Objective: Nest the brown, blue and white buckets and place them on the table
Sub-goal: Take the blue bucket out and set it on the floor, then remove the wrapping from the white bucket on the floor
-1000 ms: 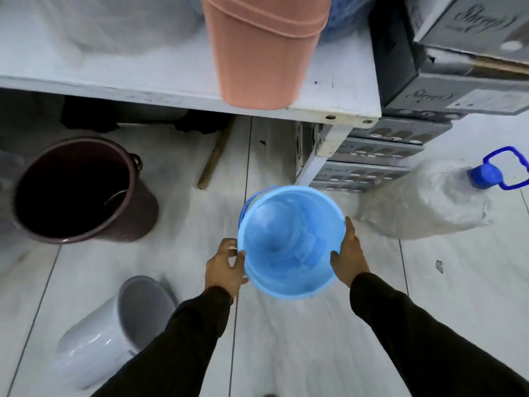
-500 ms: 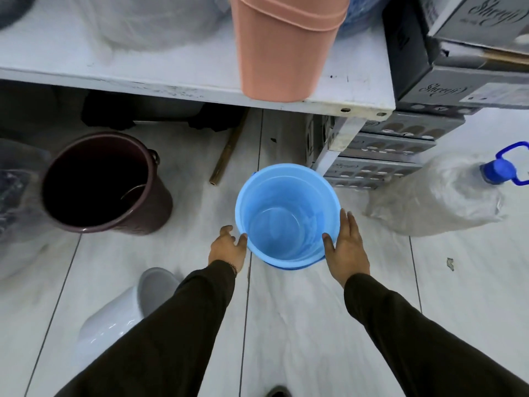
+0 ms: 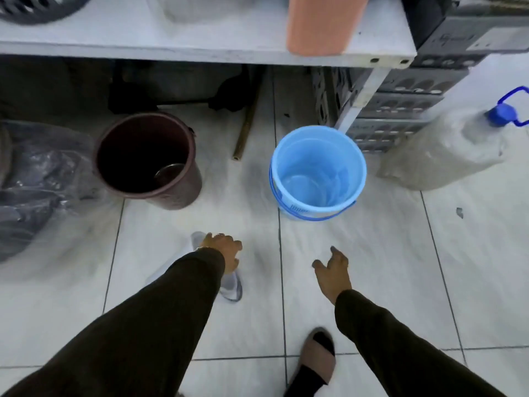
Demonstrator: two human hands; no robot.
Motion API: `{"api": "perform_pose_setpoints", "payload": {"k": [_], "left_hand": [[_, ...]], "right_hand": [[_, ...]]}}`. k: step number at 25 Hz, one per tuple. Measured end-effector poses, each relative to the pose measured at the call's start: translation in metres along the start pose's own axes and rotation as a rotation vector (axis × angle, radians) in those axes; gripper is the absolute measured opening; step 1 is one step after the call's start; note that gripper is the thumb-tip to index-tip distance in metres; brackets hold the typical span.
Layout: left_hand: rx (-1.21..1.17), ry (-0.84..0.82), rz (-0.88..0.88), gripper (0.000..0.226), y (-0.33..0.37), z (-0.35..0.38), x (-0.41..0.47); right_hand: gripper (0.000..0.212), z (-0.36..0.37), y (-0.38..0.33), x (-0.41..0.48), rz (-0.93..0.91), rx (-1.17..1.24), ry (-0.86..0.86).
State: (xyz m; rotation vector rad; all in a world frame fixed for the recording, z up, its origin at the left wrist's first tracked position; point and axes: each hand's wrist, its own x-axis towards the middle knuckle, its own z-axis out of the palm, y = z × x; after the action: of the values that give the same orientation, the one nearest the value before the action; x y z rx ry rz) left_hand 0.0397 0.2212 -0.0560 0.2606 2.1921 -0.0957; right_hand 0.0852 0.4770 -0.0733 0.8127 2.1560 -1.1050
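Dark sleeves lead to 2 bare hands over the tiled floor (image 3: 372,253). The left hand (image 3: 224,250) curls its grip on the white bucket (image 3: 230,287), lying tipped under the forearm. The right hand (image 3: 333,267) hangs released, holding nothing. Beyond stand the blue bucket (image 3: 317,173) and, well apart, the brown bucket (image 3: 148,161), both upright below the table (image 3: 200,50).
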Motion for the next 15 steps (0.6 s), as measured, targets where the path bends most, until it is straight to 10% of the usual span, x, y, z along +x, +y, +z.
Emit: {"api": "perform_pose_setpoints", "payload": {"k": [8, 15], "left_hand": [[0.602, 0.094, 0.203, 0.048, -0.058, 0.102, -0.019], [0.288, 0.477, 0.373, 0.030, -0.090, 0.131, -0.060]], "right_hand": [[0.066, 0.206, 0.028, -0.053, -0.255, -0.297, -0.424], [0.016, 0.220, 0.030, -0.072, -0.634, -0.463, -0.305]]}}
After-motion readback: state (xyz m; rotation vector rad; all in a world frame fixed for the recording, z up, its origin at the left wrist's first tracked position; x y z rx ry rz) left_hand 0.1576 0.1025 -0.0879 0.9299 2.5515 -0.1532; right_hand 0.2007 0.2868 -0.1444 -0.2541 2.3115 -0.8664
